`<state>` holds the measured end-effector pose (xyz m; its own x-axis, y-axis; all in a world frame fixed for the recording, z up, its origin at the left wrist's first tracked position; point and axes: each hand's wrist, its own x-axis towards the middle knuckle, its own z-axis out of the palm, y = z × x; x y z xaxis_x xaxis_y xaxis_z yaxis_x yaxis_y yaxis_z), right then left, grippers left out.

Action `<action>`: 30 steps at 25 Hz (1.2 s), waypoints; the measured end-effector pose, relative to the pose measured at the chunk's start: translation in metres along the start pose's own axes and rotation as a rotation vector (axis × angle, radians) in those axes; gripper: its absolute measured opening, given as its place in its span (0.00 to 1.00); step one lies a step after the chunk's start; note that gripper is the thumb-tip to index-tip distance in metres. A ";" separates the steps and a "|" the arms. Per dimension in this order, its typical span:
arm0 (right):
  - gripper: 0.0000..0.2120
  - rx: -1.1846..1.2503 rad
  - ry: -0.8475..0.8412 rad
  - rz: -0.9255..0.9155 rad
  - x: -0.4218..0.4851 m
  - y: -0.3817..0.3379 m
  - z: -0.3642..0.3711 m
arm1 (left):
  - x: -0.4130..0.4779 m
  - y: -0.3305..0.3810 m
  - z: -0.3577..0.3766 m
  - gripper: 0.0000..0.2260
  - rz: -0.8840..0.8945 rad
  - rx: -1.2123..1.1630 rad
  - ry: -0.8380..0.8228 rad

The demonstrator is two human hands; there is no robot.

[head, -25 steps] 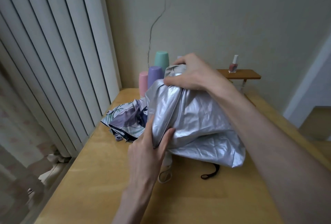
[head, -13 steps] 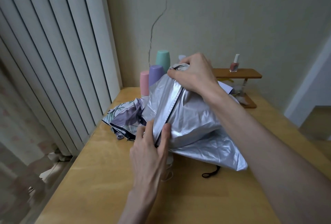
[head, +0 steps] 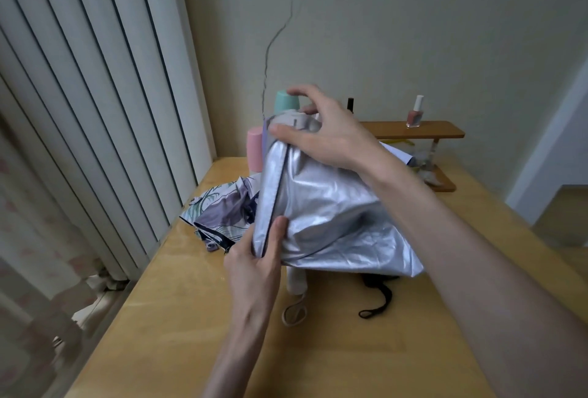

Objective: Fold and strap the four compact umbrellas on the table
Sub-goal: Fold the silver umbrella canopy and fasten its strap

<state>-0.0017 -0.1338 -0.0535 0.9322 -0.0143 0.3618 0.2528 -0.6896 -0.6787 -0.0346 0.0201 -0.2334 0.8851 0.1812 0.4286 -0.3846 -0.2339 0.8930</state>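
Early days, I reckon: left hand (head: 254, 259) pinches a pleat of the silver umbrella (head: 334, 206), right hand (head: 327, 135) grips its top; floral umbrella (head: 222, 210) lies loose on the tabletop (head: 191, 334), unstrapped.

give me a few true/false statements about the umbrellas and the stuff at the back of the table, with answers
1. The left hand pinches a fold of the silver umbrella. True.
2. The silver umbrella is rolled tight and strapped. False: its canopy hangs loose and crumpled.
3. A floral umbrella lies on the table beyond the left hand. True.
4. The nail polish bottle lies on its side on the table. False: it stands upright on the wooden shelf.
5. The right hand rests flat on the table. False: it holds the top end of the silver umbrella.
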 end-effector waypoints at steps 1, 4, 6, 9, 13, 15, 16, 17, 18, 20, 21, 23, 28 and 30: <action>0.36 -0.043 -0.042 -0.018 -0.006 0.002 -0.006 | 0.002 -0.004 0.000 0.29 -0.058 -0.051 0.027; 0.40 -0.007 -0.083 -0.031 -0.031 0.019 -0.027 | 0.005 -0.007 -0.004 0.27 -0.205 -0.184 0.091; 0.34 0.243 -0.087 -0.082 -0.051 0.035 -0.037 | 0.005 -0.002 -0.010 0.22 -0.202 -0.212 0.127; 0.26 0.387 -0.175 -0.134 -0.068 0.058 -0.037 | 0.004 0.004 -0.013 0.18 -0.208 -0.240 0.170; 0.07 0.272 -0.082 -0.156 -0.065 0.080 -0.016 | 0.006 0.003 -0.014 0.22 -0.241 -0.214 0.181; 0.09 0.408 -0.036 -0.133 -0.062 0.089 -0.011 | 0.007 -0.002 -0.015 0.23 -0.252 -0.201 0.177; 0.12 0.506 -0.052 -0.113 -0.063 0.089 -0.009 | 0.008 -0.004 -0.015 0.24 -0.262 -0.200 0.172; 0.14 0.617 -0.093 -0.075 -0.066 0.089 -0.009 | 0.008 -0.005 -0.015 0.25 -0.271 -0.202 0.164; 0.14 0.728 -0.147 -0.023 -0.067 0.089 -0.008 | 0.009 -0.005 -0.015 0.26 -0.276 -0.209 0.156; 0.17 0.845 -0.236 0.044 -0.070 0.087 -0.007 | 0.010 -0.003 -0.014 0.27 -0.274 -0.255 0.136; 0.18 0.850 -0.240 0.048 -0.071 0.086 -0.007 | 0.010 -0.002 -0.013 0.28 -0.268 -0.281 0.127; 0.20 0.903 -0.235 0.024 -0.071 0.088 -0.006 | 0.010 -0.001 -0.013 0.28 -0.256 -0.309 0.128; 0.09 0.509 -0.314 -0.141 -0.075 0.088 -0.014 | 0.010 -0.005 -0.014 0.24 -0.251 -0.267 0.178; 0.06 0.440 -0.185 -0.100 -0.072 0.089 -0.010 | 0.009 -0.005 -0.013 0.23 -0.237 -0.237 0.175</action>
<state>-0.0487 -0.2017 -0.1332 0.9182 0.1923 0.3464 0.3916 -0.3088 -0.8667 -0.0276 0.0351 -0.2325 0.9063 0.3693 0.2053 -0.2431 0.0583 0.9682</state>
